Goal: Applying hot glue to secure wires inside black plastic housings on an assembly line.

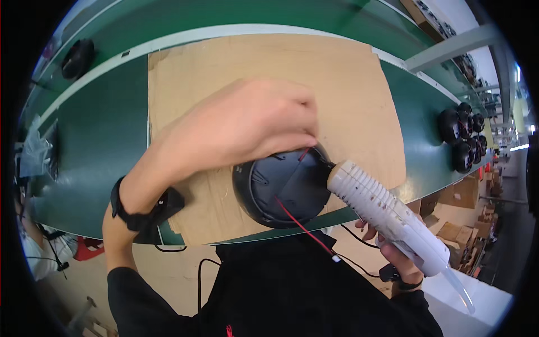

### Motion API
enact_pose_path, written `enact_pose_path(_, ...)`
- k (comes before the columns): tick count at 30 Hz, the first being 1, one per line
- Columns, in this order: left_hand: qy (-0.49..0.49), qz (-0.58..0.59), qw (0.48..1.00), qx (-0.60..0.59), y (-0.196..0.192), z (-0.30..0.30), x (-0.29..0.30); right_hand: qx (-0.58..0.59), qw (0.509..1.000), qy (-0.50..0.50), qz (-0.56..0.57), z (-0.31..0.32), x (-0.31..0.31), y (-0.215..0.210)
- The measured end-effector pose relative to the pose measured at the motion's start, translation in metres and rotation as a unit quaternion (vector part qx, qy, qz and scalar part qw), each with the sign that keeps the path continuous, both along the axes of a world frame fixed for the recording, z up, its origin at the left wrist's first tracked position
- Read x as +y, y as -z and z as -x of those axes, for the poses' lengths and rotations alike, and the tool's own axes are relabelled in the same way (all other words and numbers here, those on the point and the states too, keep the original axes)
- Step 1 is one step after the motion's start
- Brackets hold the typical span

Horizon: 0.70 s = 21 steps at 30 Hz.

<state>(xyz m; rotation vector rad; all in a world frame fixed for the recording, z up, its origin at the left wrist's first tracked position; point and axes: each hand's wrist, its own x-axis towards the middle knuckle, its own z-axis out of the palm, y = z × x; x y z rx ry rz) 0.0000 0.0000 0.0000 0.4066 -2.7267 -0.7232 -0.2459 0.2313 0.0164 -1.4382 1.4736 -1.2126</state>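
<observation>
Gluing a round black housing (283, 188) at the cardboard's (269, 78) near edge.
Left hand (247, 123) arches over it, fingers pinching its rim; right hand (396, 253) clenches the white glue gun (387, 216), nozzle touching the housing.

A round black speaker (283, 188) with red wire lies on cardboard; a white glue gun (387, 216) touches its rim.

Brown cardboard boxes (449, 227) stacked on floor, right.
</observation>
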Motion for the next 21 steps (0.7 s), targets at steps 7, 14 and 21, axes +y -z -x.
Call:
enact_pose_path(7,0.001,-0.165,0.968,0.191,0.035,0.013,-0.01,0.095,0.971,0.017,-0.219,0.016,0.03,-0.015)
enact_pose_path(14,-0.005,-0.179,0.958,0.223,0.041,0.015,-0.01,0.299,0.925,0.013,-0.233,0.013,0.027,-0.025)
enact_pose_path(21,-0.015,-0.14,0.964,0.225,0.041,0.015,-0.01,0.452,0.876,0.037,-0.164,-0.011,0.005,-0.035)
